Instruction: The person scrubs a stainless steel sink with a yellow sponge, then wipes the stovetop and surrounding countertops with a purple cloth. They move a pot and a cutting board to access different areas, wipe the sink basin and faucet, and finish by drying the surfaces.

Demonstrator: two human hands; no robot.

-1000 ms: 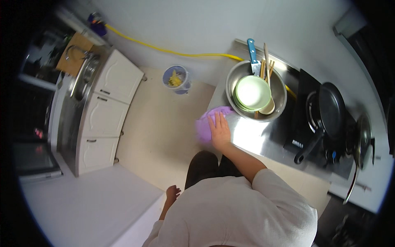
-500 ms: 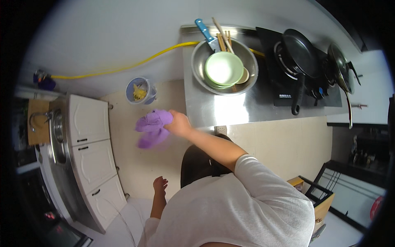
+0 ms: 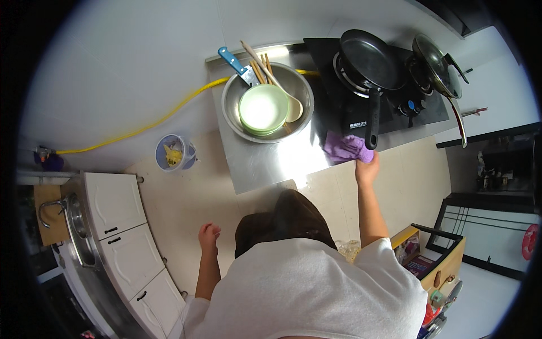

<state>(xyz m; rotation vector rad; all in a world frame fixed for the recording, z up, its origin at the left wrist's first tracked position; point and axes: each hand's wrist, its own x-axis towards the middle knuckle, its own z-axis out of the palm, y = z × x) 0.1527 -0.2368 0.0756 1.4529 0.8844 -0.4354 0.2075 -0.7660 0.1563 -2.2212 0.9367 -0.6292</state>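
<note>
My right hand (image 3: pixel 367 168) is closed on a purple cloth (image 3: pixel 345 147) at the front edge of the steel counter (image 3: pixel 257 166). The cloth lies bunched over that edge, just left of the black frying pan's handle (image 3: pixel 371 121). Hanging free over the floor at the left, my left hand (image 3: pixel 209 233) holds nothing, its fingers loosely bent and apart. On the counter a steel basin (image 3: pixel 227 107) holds stacked pale green bowls (image 3: pixel 263 108), a wooden spoon (image 3: pixel 294 110), chopsticks and a blue-handled cleaver (image 3: pixel 231 58).
The frying pan (image 3: pixel 370 59) and a glass-lidded pan (image 3: pixel 437 65) rest on a black gas stove (image 3: pixel 395 116). A yellow hose (image 3: pixel 141 134) runs along the wall. A bin (image 3: pixel 175 152) stands on the floor by white cabinets (image 3: pixel 116 204) and a sink. A wooden shelf (image 3: pixel 446 257) is at right.
My right hand has carried the purple cloth from above the floor at the left across to the counter's front edge beside the stove. My body has shifted, and my left hand stays low.
</note>
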